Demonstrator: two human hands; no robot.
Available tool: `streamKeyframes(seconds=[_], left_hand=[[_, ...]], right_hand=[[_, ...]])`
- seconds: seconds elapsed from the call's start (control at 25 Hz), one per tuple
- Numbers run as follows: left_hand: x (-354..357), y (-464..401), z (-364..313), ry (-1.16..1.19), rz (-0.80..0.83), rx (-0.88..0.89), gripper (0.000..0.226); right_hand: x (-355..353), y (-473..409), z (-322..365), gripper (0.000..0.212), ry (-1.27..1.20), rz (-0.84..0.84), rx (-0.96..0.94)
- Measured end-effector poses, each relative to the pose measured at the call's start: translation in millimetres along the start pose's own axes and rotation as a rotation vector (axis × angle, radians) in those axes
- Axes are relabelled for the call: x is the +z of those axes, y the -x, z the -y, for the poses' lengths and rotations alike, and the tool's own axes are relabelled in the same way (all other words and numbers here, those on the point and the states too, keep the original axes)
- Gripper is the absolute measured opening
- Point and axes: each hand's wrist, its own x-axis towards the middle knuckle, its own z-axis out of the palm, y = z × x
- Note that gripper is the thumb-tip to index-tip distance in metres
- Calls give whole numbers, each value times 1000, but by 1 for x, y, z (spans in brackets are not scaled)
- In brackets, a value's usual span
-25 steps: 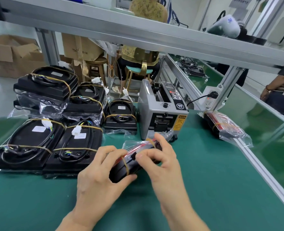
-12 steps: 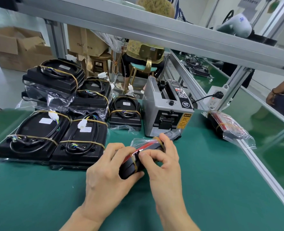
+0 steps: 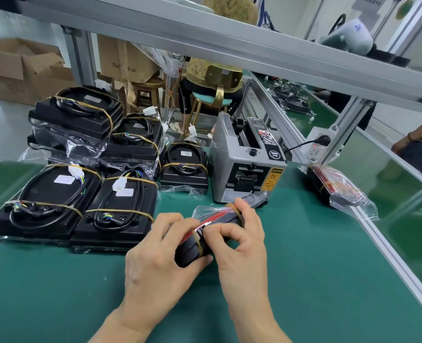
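A black and red part in a clear plastic bag (image 3: 219, 220), bound with rubber bands, lies tilted on its edge over the green mat (image 3: 303, 268) in front of me. My left hand (image 3: 160, 258) grips its near end from the left, thumb under it. My right hand (image 3: 242, 238) holds the far side, with thumb and forefinger pinching the bag near a rubber band. The bag's open end sticks out toward the tape dispenser.
A grey automatic tape dispenser (image 3: 247, 159) stands just behind the hands. Several black banded units with coiled cables (image 3: 120, 206) are stacked at the left. Another bagged red part (image 3: 338, 189) lies at the right by the aluminium rail (image 3: 390, 256). People sit beyond the bench.
Both hands stay on the bagged part with only slight finger shifts. The view has drifted a little, so the scene sits further right in the frame.
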Motion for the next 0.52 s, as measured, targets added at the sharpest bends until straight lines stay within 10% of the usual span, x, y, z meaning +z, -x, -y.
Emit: streamKeyframes(seconds=[0.52], left_hand=[[-1, -1, -4, 8, -8, -21, 43]], right_hand=[[5, -2, -6, 19, -63, -36, -27]])
